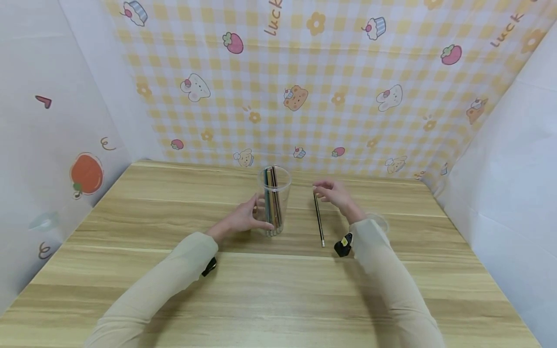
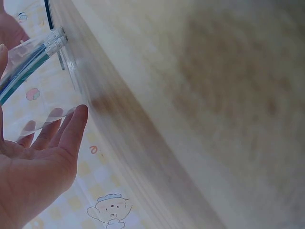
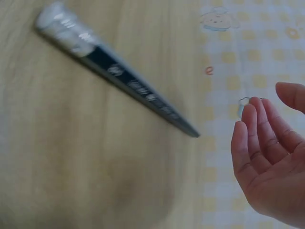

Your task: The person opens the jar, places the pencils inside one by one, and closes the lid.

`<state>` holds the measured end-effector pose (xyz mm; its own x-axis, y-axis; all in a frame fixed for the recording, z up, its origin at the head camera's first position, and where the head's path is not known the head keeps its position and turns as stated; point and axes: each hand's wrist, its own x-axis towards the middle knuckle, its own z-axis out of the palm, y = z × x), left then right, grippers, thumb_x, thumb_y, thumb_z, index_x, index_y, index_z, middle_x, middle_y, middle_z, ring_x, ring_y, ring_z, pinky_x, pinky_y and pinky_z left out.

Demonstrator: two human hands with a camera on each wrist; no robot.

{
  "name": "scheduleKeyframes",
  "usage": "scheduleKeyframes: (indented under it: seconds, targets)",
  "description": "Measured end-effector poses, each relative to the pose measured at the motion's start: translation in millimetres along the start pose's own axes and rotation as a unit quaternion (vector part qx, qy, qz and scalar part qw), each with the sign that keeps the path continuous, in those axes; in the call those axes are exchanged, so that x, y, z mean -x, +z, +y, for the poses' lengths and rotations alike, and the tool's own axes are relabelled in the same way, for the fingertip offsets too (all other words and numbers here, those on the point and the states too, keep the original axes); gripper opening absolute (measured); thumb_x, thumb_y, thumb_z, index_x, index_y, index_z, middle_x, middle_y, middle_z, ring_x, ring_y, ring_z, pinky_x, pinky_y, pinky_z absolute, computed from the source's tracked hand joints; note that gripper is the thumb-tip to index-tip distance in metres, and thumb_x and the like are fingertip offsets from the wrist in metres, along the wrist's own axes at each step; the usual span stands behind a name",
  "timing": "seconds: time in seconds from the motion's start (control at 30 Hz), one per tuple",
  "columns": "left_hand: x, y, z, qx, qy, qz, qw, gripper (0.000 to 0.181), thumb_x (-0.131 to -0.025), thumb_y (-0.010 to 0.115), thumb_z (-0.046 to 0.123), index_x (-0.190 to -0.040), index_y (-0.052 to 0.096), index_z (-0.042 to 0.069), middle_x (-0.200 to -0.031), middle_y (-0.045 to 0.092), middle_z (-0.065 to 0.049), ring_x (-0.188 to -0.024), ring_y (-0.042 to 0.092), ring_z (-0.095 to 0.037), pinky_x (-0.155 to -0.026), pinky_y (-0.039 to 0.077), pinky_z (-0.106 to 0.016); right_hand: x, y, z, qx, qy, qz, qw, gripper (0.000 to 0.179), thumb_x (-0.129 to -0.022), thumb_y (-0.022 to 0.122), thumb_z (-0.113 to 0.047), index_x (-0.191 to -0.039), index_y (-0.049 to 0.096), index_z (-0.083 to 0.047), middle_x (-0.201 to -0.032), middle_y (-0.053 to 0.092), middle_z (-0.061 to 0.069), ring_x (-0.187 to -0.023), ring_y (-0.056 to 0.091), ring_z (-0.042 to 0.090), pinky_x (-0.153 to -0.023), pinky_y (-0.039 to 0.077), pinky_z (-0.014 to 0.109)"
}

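Observation:
A tall clear plastic cup [image 1: 285, 192] stands upright on the table, with several pencils [image 1: 272, 203] inside, their white ends at the bottom. The left hand [image 1: 242, 216] holds the cup from its left side, thumb at the front and fingers behind; in the left wrist view its fingers show through the clear wall. To the right of the cup a dark pencil [image 1: 319, 221] lies on the wood, its silvery white end towards the person. The right hand [image 1: 337, 195] hovers by this pencil's far end. In the right wrist view its fingers [image 3: 250, 143] and thumb are apart, with nothing between them.
A clear round plastic piece [image 1: 379, 222] lies beside the right wrist, partly hidden by the sleeve. Behind the wooden table [image 1: 261, 299] hangs a yellow checked cloth [image 1: 270, 116]; white sheets [image 1: 513, 183] border both sides. Black wrist devices [image 1: 344, 245] sit under both sleeves.

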<state>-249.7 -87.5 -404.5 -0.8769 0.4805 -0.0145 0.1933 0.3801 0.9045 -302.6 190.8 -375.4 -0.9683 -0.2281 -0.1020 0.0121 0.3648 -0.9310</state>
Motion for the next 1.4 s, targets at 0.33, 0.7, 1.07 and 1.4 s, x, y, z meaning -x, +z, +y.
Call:
scheduleKeyframes:
  seconds: [0.33, 0.7, 1.07, 1.4]
  targets:
    - [1.0, -0.3, 2.1, 0.005, -0.010, -0.002, 0.9999, 0.082, -0.065, 0.079, 0.024, -0.130, 0.030, 0.017, -0.126, 0.043, -0.014, -0.111, 0.043, -0.028, -0.095, 0.031, -0.043, -4.3, 6, 22, -0.003, 0.022, 0.019, 0.9996, 0.030, -0.086, 0.053, -0.001, -0.111, 0.049, 0.015, -0.094, 0.054, 0.029, -0.068, 0.052, 0.021, -0.059, 0.048, 0.026]
    - [0.2, -1.1, 0.6, 0.004, -0.013, -0.003, 0.9999, 0.083, -0.064, 0.079, 0.025, -0.130, 0.030, 0.018, -0.128, 0.042, -0.013, -0.112, 0.042, -0.028, -0.096, 0.030, -0.045, -8.0, 8, 31, 0.065, 0.057, 0.046, 0.9952, 0.029, -0.083, 0.060, -0.007, -0.106, 0.052, 0.009, -0.086, 0.059, 0.018, -0.060, 0.054, 0.014, -0.051, 0.046, 0.022]
    - [0.8, -1.2, 0.6, 0.017, -0.015, -0.003, 0.9997, 0.083, -0.064, 0.079, 0.023, -0.131, 0.030, 0.019, -0.128, 0.042, -0.014, -0.113, 0.042, -0.029, -0.096, 0.029, -0.046, -11.3, 15, 29, 0.146, 0.079, 0.062, 0.9841, 0.031, -0.077, 0.066, -0.010, -0.102, 0.053, 0.003, -0.085, 0.059, 0.012, -0.055, 0.052, 0.013, -0.049, 0.046, 0.023]
    - [1.1, -0.4, 1.5, 0.010, -0.005, -0.004, 0.9999, 0.082, -0.065, 0.078, 0.023, -0.131, 0.029, 0.016, -0.127, 0.042, -0.016, -0.112, 0.042, -0.030, -0.096, 0.030, -0.045, -11.9, 18, 25, 0.192, 0.091, 0.070, 0.9747, 0.030, -0.076, 0.067, -0.008, -0.099, 0.050, 0.001, -0.085, 0.056, 0.012, -0.057, 0.052, 0.013, -0.050, 0.046, 0.022]
